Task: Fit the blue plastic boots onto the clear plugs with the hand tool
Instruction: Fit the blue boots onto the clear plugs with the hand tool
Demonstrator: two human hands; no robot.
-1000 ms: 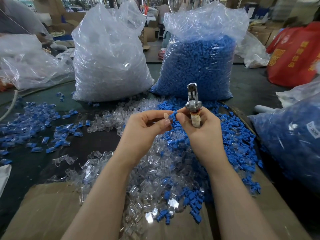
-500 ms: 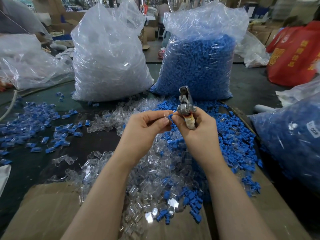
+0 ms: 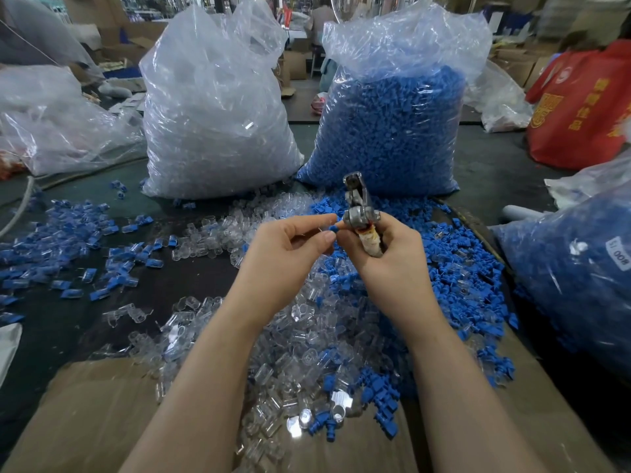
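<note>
My right hand (image 3: 389,261) grips the metal hand tool (image 3: 358,209) by its tape-wrapped handle, jaws pointing up. My left hand (image 3: 290,254) pinches a small blue boot (image 3: 334,228) between thumb and forefinger, right against the tool's left side. Whether a clear plug is in that pinch is hidden by the fingers. Below both hands lies a heap of loose clear plugs (image 3: 290,363). Loose blue boots (image 3: 454,268) are spread to the right of it. Several fitted blue-and-clear pieces (image 3: 68,254) lie scattered on the dark table at the left.
A big bag of clear plugs (image 3: 215,107) and a big bag of blue boots (image 3: 392,124) stand at the back. Another bag of blue parts (image 3: 573,274) sits at the right, a red bag (image 3: 580,107) behind it. Cardboard (image 3: 95,414) covers the near table edge.
Both hands have shifted slightly left and lower with the tool, whose head now leans a little left. The left hand's pinch on the blue boot stays at the tool.
</note>
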